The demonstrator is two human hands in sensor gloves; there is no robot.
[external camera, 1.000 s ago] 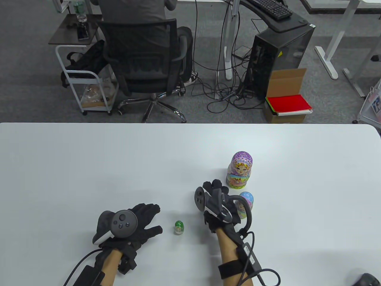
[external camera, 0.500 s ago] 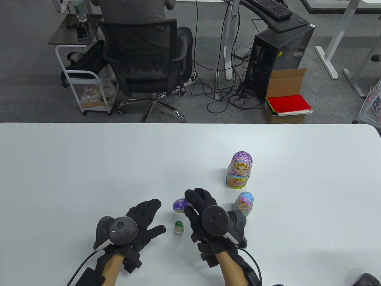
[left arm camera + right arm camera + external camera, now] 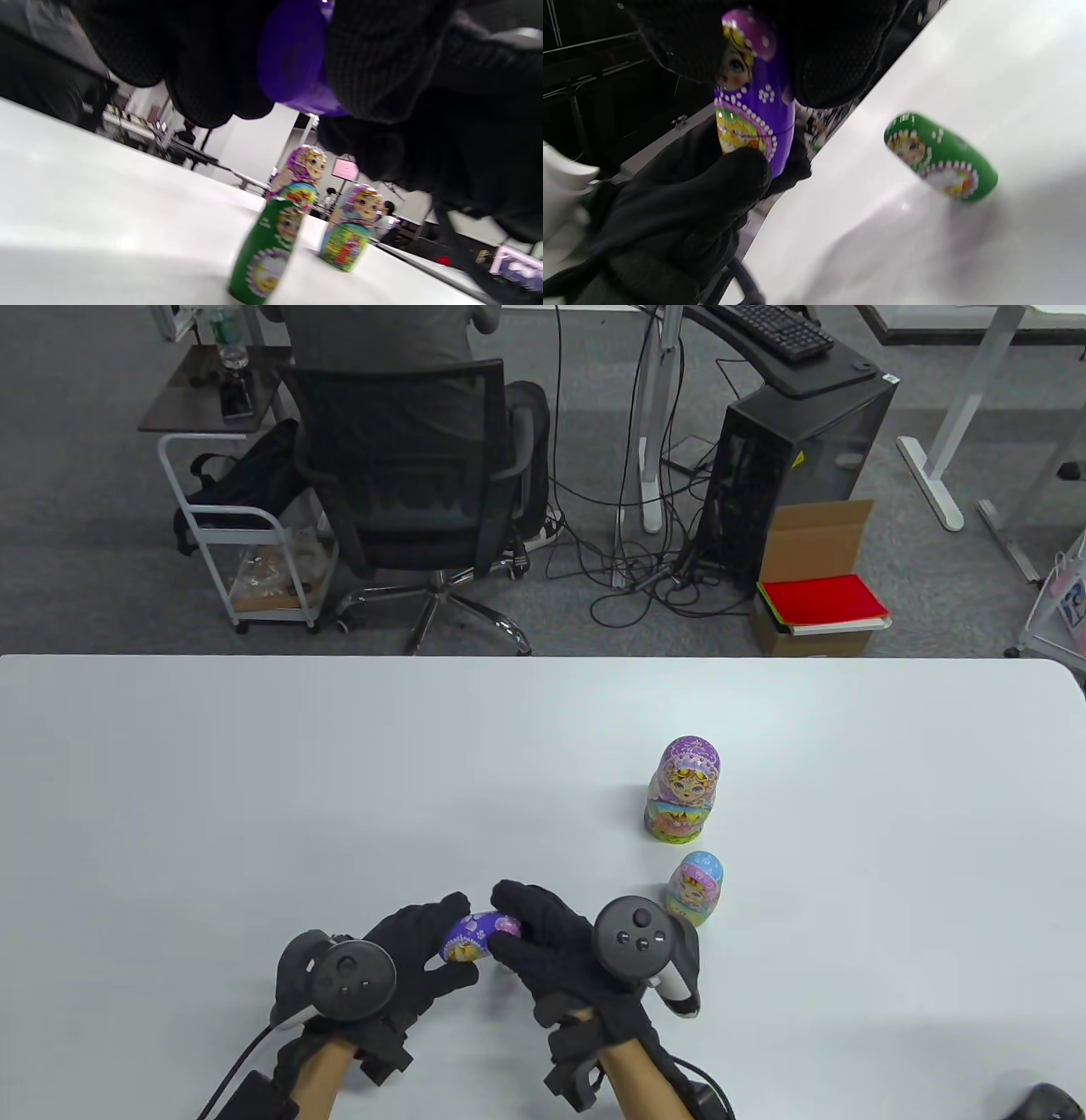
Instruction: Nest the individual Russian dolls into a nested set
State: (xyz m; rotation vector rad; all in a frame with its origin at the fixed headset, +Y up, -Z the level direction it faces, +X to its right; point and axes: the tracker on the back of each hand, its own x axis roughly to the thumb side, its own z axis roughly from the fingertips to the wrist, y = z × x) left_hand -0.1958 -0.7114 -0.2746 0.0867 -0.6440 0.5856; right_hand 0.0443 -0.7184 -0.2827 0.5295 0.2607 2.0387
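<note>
Both hands hold a small purple doll (image 3: 478, 937) lying sideways just above the table near the front edge. My left hand (image 3: 441, 937) grips its lower end and my right hand (image 3: 519, 918) grips its head end. The doll also shows in the left wrist view (image 3: 292, 55) and the right wrist view (image 3: 753, 106). A tiny green doll (image 3: 267, 254) stands on the table under the hands, hidden in the table view; it also shows in the right wrist view (image 3: 939, 159). The largest doll, purple over yellow-green (image 3: 683, 789), and a light-blue doll (image 3: 696, 886) stand to the right.
The white table (image 3: 254, 780) spreads to the left and behind the dolls. A dark object (image 3: 1045, 1099) lies at the table's front right corner. An office chair (image 3: 416, 466) and a computer tower (image 3: 789, 466) stand beyond the far edge.
My right hand has carried the purple doll from beside the light-blue doll leftward and toward me. My left hand has closed on its lower end. The green doll is now covered in the table view.
</note>
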